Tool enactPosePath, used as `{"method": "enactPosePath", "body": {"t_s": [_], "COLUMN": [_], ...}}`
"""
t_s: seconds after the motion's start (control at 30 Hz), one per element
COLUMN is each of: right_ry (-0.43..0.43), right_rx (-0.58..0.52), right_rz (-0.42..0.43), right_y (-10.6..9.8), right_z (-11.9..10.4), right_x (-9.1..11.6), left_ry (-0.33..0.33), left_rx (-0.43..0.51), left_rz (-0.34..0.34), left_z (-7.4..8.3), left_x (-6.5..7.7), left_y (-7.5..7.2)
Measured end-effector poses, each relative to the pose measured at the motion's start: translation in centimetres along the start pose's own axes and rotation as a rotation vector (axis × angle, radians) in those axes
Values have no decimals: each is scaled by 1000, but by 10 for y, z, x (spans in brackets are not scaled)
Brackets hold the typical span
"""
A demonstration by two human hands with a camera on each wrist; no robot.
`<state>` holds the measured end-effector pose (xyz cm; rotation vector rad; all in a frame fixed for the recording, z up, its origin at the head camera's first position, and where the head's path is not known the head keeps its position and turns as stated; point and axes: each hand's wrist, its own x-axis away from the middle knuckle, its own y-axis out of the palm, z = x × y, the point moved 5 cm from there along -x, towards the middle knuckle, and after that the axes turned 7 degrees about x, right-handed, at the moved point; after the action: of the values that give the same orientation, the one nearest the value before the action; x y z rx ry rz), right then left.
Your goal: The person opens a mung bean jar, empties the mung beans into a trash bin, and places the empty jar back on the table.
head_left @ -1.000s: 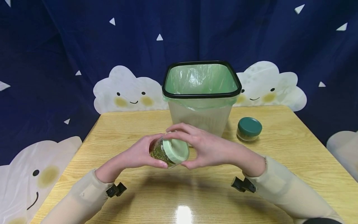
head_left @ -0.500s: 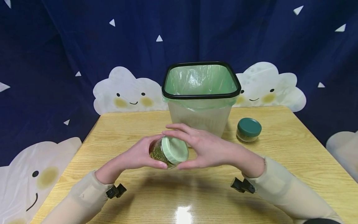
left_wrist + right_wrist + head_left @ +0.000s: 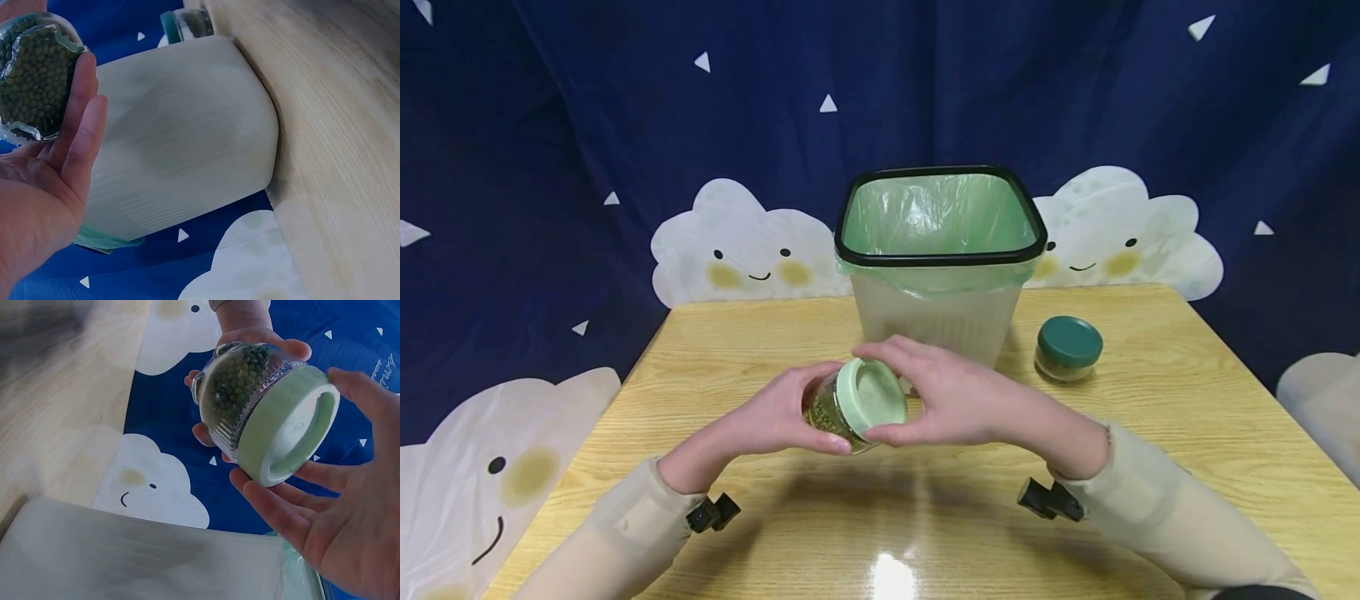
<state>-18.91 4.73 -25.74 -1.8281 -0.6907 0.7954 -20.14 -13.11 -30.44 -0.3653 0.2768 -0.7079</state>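
Head view shows the glass jar [image 3: 826, 412] held up over the table [image 3: 737, 342], on the near side of the bin [image 3: 940, 308], tipped so its line from bottom to lid [image 3: 878, 396] runs left to right. The left hand [image 3: 775, 412] grips the glass, and the right hand [image 3: 955, 396] pinches the lid's edge. Half a second ago the right thumb [image 3: 897, 433] is lower; now it sits higher on the lid.

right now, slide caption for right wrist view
Left hand grips clear round jar; right hand holds its pale green lid.
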Motion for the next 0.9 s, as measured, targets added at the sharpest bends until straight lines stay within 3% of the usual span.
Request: {"method": "enactPosePath", "body": {"t_s": [0.5,0.9], "right_ry": [-197,-142], "right_rx": [-70,-43], "right_rz": [76,116], "right_y": [-8,-21], "right_z": [-6,10], "right_x": [3,14], "left_ry": [11,39], "left_rx": [100,157], "left_rz": [-13,14], "left_z": [-1,-4], "left_x": [3,7], "left_y": [-2,-7]}}
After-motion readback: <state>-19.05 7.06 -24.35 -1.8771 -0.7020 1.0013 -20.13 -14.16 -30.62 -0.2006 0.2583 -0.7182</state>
